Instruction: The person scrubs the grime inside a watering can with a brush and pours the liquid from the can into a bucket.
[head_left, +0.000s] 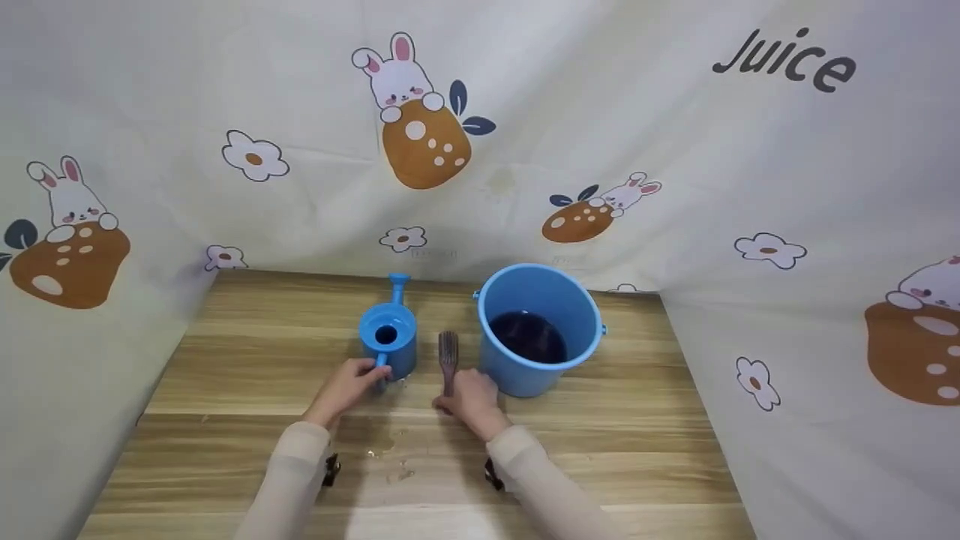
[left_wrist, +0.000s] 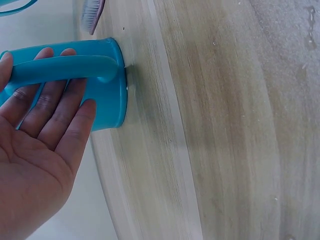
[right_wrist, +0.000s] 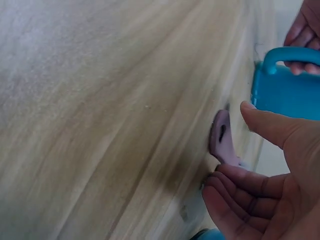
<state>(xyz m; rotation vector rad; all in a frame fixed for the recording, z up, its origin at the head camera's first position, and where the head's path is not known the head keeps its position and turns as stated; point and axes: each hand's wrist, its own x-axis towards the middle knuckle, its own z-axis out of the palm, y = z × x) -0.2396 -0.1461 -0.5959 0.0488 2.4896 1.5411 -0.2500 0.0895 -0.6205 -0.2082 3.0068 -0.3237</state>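
Pale fabric sleeves (head_left: 281,480) occupy the near edge, both cut off by the frame; black wrist fittings (head_left: 331,469) are partly hidden against the cuffs. Clear droplets (head_left: 405,472) lie between the forearms on the wood-grain table (head_left: 637,450).

Right hand (head_left: 474,397): thumb and fingers parted about the handle end of a brown brush (head_left: 448,351), no closed grasp observed; whether a fingertip touches it cannot be confirmed. From the head camera the hand covers part of the brush handle; the left wrist view crops the brush at its top edge.

Left hand (head_left: 349,386): fingers passed behind the handle of a blue watering can (head_left: 401,358), thumb at the handle's upper part, grasping it. The can stands upright on the table, left of the brush, spout directed away. Its interior reads dark; contents indeterminate.

Blue bucket (head_left: 517,379) stands right of the brush, just beside the right hand, confining that side. Dark, glossy matter inside conceals its floor. Beyond hangs a printed cloth (head_left: 315,210), creased and cut off at the frame edges.
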